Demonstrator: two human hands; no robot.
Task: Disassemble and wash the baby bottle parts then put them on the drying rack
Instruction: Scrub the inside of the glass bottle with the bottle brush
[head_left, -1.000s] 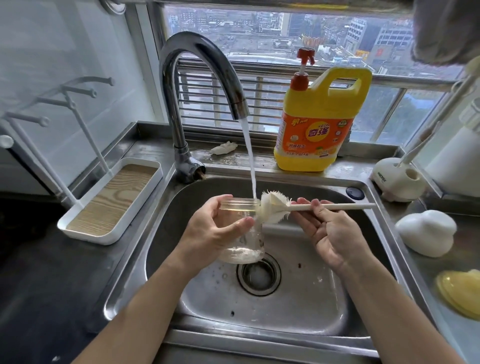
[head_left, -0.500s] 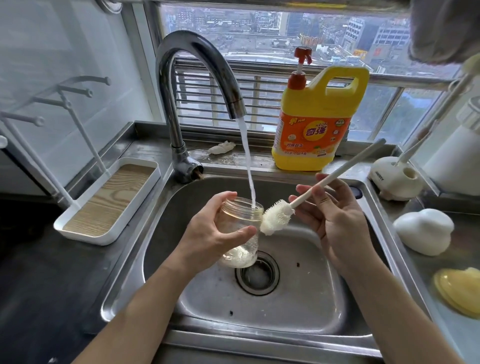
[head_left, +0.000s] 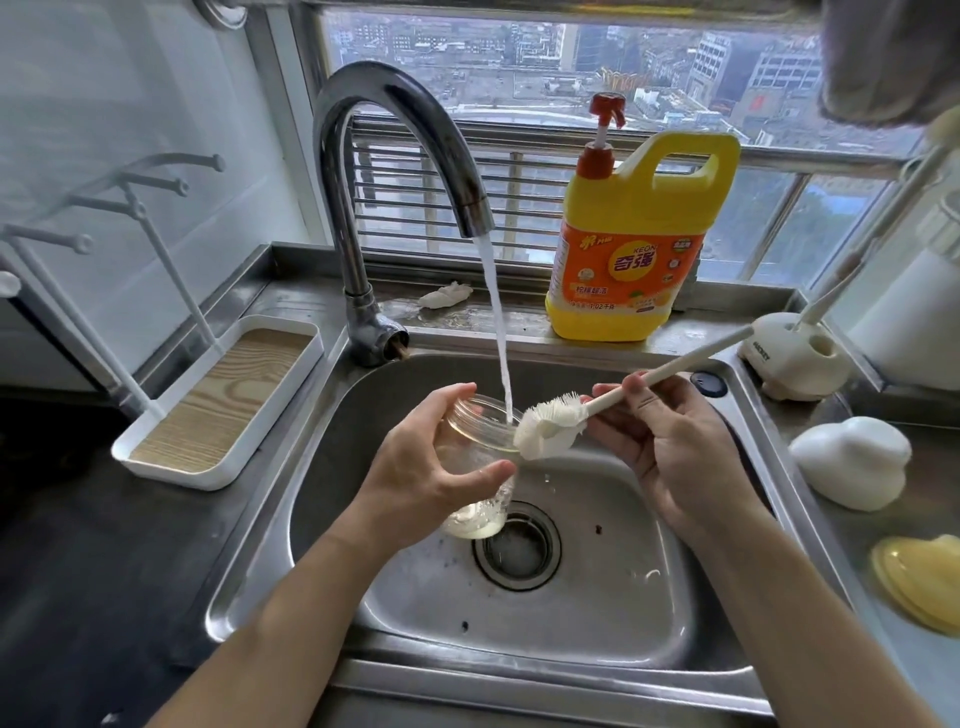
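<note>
The left grip (head_left: 415, 478) holds a clear round bottle (head_left: 480, 514) under running water (head_left: 496, 322); the right grip (head_left: 670, 441) pinches a white long-handled brush (head_left: 550, 423) beside it.

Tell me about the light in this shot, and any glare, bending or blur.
Head view: daylight from the window backlights the sink; head view: bright glare streaks along the tap; head view: the wide lens bows straight lines near the edges; head view: bottle and brush look sharp, while the grey thing at top right is blurred.
</note>
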